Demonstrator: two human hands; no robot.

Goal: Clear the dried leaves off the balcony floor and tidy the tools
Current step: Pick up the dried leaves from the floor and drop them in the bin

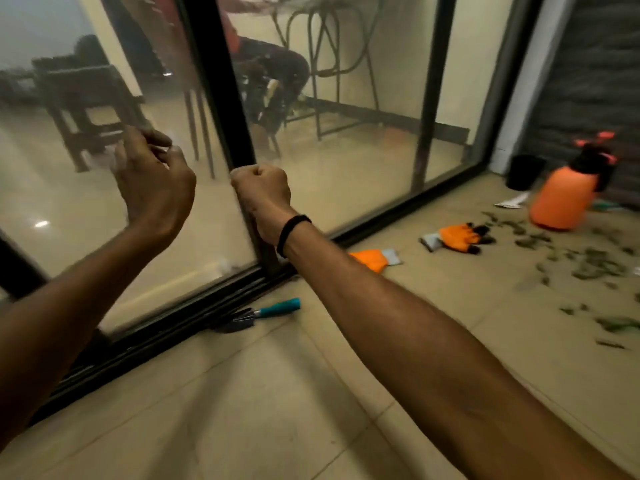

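Dried leaves (588, 261) lie scattered over the tiled balcony floor at the right. Near the door track rests a teal-handled hand tool (277, 308) with a dark head. One orange glove (462, 237) lies by the leaves, and another orange glove (370, 259) shows just behind my right forearm. My right hand (261, 199) is a fist curled round the vertical edge of the sliding glass door frame (225, 98). My left hand (156, 181) is raised in front of the glass, its fingers loosely curled and holding nothing.
An orange pressure sprayer (564, 199) stands at the far right by a dark wall, with a small black pot (524, 171) and a white paper scrap (512, 202) beside it. Behind the glass are chairs, a table and a seated person. The door track (173, 334) runs diagonally across the floor.
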